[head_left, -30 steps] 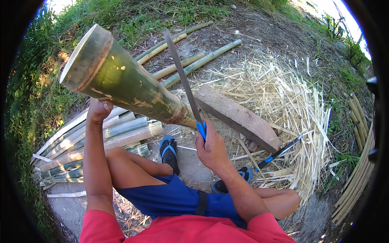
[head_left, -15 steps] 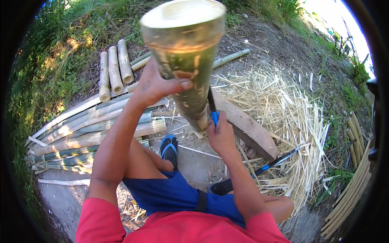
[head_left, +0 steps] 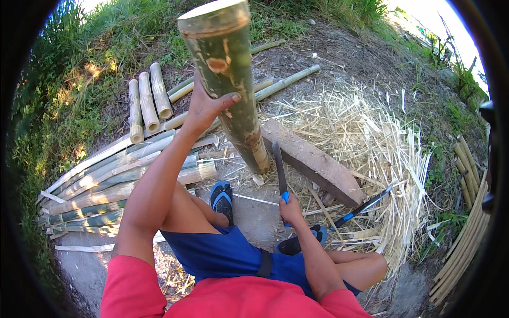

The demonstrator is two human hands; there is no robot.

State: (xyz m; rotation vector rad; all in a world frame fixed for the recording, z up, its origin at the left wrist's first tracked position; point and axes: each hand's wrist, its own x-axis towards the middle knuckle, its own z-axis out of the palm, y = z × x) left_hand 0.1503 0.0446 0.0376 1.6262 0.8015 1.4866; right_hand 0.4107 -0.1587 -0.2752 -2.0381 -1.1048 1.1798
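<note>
A thick green bamboo section (head_left: 236,95) stands nearly upright in front of me, its pale cut end uppermost and tilted a little to the left. My left hand (head_left: 208,103) grips its side, thumb across the front. Low beside it, my right hand (head_left: 291,210) is closed round the blue handle of a machete (head_left: 279,169). The dark blade points away from me, apart from the bamboo's lower end, near a squared wooden block (head_left: 318,161).
Split bamboo lengths (head_left: 116,175) lie at left, with three short bamboo tubes (head_left: 148,100) beyond. Pale shavings (head_left: 366,122) heap at right. A second blue-handled blade (head_left: 366,205) rests near my foot. Thin bamboo strips (head_left: 461,244) lie far right.
The bamboo section has gone down and slightly left, its lower end now near the ground. My right hand has drawn the machete back toward me, away from the bamboo.
</note>
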